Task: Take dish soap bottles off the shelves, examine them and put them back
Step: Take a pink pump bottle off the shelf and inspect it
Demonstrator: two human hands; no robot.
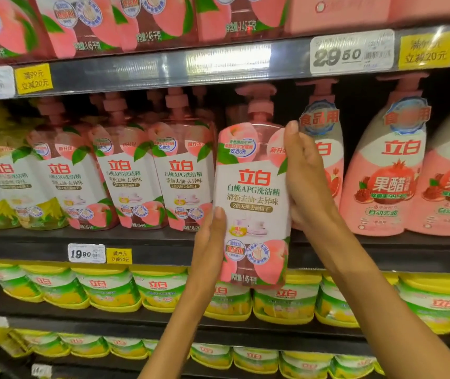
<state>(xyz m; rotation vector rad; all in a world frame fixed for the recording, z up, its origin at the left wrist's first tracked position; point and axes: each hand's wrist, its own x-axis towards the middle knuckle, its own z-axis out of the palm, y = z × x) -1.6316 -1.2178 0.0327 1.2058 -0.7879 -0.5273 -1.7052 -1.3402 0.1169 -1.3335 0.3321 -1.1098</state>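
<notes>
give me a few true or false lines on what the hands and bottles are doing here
1. Both hands hold one peach bottle. True: the left hand is at its lower left edge, the right hand along its right side.
2. The held bottle lies flat on the shelf. False: it is upright, out in front of the shelf.
3. Its pump is pink. True.
4. The bottles right of it show lemons. False: the pomegranate bottles stand there.
5. The price tag under the peach row reads 29.50. False: it reads 19.90.
</notes>
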